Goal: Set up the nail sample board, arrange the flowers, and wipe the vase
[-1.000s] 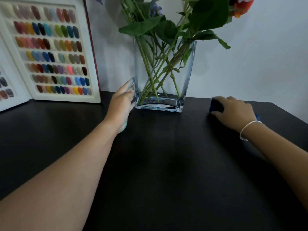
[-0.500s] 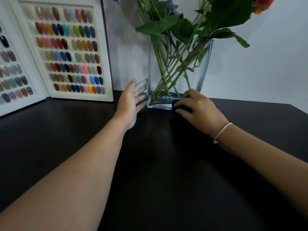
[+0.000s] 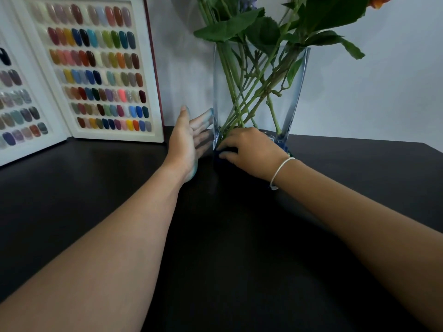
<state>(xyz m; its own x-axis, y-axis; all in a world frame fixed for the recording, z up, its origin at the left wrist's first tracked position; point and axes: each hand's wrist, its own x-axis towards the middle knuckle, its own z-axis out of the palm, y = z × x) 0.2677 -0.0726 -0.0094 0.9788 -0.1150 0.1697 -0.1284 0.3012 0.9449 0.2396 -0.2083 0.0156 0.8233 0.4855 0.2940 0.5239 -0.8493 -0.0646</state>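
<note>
A clear glass vase stands on the black table against the wall, holding green flower stems with leaves and blooms cut off by the top edge. My left hand is flat and open, its fingertips against the vase's left side. My right hand presses a dark blue cloth against the lower front of the vase; most of the cloth is hidden under the hand. The open nail sample board stands upright at the left, with rows of coloured nail tips.
A grey wall rises right behind the vase and board. The board's second panel angles toward me at the far left. The table's right edge runs off at the right.
My right hand slid the dark cloth from the table at the right over to the vase's lower front. The left hand stayed at the vase's left side. The view moved closer.
</note>
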